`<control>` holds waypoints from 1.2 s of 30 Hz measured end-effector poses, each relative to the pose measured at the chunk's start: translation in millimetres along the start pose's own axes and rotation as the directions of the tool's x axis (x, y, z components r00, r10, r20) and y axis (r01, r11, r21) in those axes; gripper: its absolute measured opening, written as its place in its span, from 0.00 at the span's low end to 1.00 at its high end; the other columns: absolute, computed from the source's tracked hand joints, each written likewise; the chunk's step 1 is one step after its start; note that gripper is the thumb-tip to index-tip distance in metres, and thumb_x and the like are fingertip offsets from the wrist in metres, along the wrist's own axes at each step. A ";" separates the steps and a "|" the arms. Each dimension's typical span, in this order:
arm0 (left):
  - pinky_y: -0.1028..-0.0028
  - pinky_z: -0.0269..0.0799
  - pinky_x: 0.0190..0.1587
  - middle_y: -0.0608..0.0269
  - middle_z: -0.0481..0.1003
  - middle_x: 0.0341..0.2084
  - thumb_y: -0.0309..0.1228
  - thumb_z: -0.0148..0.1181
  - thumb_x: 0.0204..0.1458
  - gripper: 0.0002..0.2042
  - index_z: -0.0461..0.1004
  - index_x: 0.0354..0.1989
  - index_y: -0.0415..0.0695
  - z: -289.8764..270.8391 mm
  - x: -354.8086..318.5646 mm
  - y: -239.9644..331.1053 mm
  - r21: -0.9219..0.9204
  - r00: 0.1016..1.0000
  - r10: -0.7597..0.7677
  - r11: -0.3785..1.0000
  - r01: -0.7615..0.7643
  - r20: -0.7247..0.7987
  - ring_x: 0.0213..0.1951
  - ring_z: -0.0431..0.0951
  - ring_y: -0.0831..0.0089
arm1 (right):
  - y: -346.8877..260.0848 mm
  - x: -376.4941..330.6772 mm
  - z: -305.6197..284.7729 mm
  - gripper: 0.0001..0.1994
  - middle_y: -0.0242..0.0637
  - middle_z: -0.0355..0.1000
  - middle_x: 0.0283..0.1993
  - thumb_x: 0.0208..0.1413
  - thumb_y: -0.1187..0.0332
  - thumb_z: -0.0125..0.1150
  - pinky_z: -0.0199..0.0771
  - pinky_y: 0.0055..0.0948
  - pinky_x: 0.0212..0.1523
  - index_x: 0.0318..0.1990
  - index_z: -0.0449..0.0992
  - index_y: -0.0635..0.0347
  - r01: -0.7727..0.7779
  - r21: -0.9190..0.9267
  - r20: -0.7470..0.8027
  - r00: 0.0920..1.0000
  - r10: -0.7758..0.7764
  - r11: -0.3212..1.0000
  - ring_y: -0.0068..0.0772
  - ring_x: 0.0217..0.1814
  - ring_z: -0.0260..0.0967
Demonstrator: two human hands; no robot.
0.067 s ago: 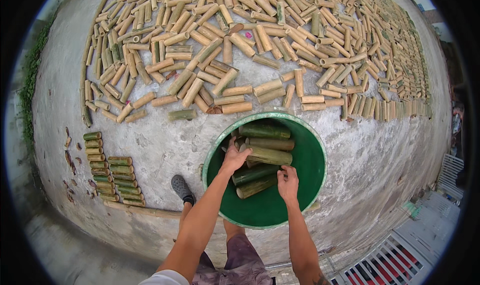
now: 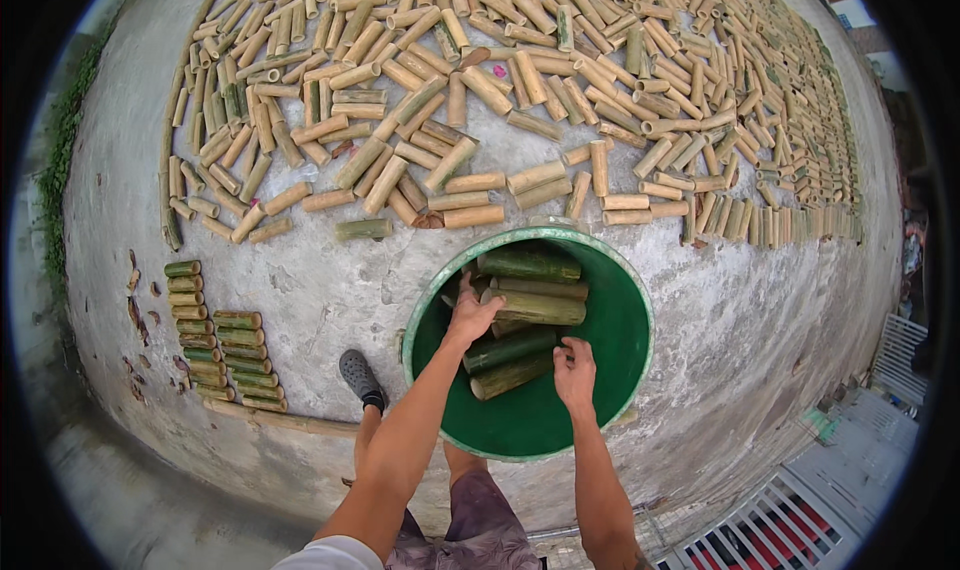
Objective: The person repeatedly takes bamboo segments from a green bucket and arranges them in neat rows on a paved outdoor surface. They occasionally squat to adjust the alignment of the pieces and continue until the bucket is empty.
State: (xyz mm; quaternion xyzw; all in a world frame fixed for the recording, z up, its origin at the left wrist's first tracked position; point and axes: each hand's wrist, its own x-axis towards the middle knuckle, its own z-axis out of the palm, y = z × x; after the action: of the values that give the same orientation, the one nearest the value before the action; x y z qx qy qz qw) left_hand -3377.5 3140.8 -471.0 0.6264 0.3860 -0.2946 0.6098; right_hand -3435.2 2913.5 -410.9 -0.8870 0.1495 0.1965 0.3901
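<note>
A round green tub [image 2: 530, 440] stands in front of me, with several thick green-brown bamboo pieces [image 2: 540, 308] lying crosswise inside it. My left hand [image 2: 472, 315] reaches in over the left rim. Its fingers are spread along the left ends of the pieces, the thumb against one end and some fingertips in shadow. Inside the tub on the right, my right hand [image 2: 574, 372] is beside the right ends of the lower pieces. Its fingers are loosely bent and apart, with nothing visible in them. The lowest bamboo piece [image 2: 512, 376] lies slightly tilted.
Cut bamboo pieces [image 2: 420, 100] cover the concrete beyond the tub, with tighter rows at right. Two short stacks of bamboo [image 2: 250, 360] lie at left, near dry leaves [image 2: 140, 325]. My shoe [image 2: 362, 378] is left of the tub; a metal grate [image 2: 770, 530] lies at lower right.
Both hands stay almost in place, the right one shifting very slightly. The view has tilted a little.
</note>
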 end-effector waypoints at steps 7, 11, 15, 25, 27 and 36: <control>0.67 0.80 0.43 0.41 0.51 0.72 0.43 0.72 0.48 0.59 0.28 0.76 0.44 26.4 42.8 -23.3 -0.049 0.989 0.147 0.988 -0.146 0.027 0.57 0.75 0.53 | 11.5 -6.7 6.6 0.14 0.46 0.71 0.53 0.61 0.70 0.58 0.78 0.38 0.46 0.51 0.75 0.68 -0.022 -0.007 0.078 0.997 0.023 1.000 0.41 0.48 0.75; 0.64 0.78 0.48 0.40 0.58 0.68 0.43 0.72 0.48 0.55 0.36 0.75 0.42 42.4 39.2 -34.1 0.040 0.966 0.219 0.976 -0.215 -0.136 0.55 0.75 0.51 | -19.2 15.5 12.2 0.14 0.47 0.70 0.53 0.61 0.70 0.58 0.77 0.40 0.47 0.51 0.74 0.68 0.090 -0.036 0.063 0.994 -0.088 0.995 0.45 0.49 0.74; 0.61 0.74 0.56 0.42 0.61 0.65 0.37 0.74 0.46 0.53 0.37 0.73 0.43 52.5 37.9 -61.2 -0.220 0.983 0.178 0.958 -0.185 -0.050 0.59 0.71 0.55 | -67.9 47.7 31.6 0.13 0.49 0.70 0.53 0.59 0.72 0.58 0.75 0.41 0.50 0.50 0.74 0.68 0.357 -0.135 0.092 0.933 -0.347 0.924 0.53 0.52 0.72; 0.60 0.68 0.55 0.52 0.67 0.51 0.24 0.69 0.44 0.28 0.66 0.56 0.44 51.4 -39.4 -88.5 0.042 0.866 0.498 0.867 -0.496 -0.041 0.53 0.70 0.48 | -134.7 150.7 133.1 0.15 0.51 0.70 0.62 0.58 0.68 0.56 0.70 0.46 0.61 0.51 0.80 0.56 0.553 -0.672 0.684 0.718 0.128 0.493 0.54 0.67 0.65; 0.57 0.69 0.53 0.51 0.67 0.48 0.22 0.68 0.43 0.27 0.67 0.54 0.44 50.7 -84.2 -77.2 0.091 0.861 0.504 0.863 -0.498 -0.067 0.52 0.70 0.45 | -132.9 154.0 139.3 0.17 0.47 0.69 0.65 0.58 0.67 0.56 0.67 0.45 0.65 0.54 0.80 0.52 0.617 -0.714 0.694 0.685 0.223 0.331 0.50 0.71 0.62; 0.54 0.70 0.51 0.48 0.64 0.52 0.24 0.64 0.45 0.25 0.67 0.54 0.51 -62.8 -188.7 -71.4 0.413 0.766 0.618 0.660 -0.627 0.176 0.48 0.68 0.47 | -50.1 164.8 202.2 0.27 0.40 0.56 0.75 0.64 0.63 0.45 0.46 0.48 0.75 0.70 0.62 0.55 0.871 -0.473 0.879 0.476 -0.008 -0.134 0.45 0.78 0.49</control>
State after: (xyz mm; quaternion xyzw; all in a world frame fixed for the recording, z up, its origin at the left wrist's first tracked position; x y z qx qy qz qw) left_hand -3543.8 3176.6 -345.5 0.8403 0.0635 -0.1553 0.5155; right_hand -3316.4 3079.5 -580.8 -0.7470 -0.5164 0.3531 -0.2252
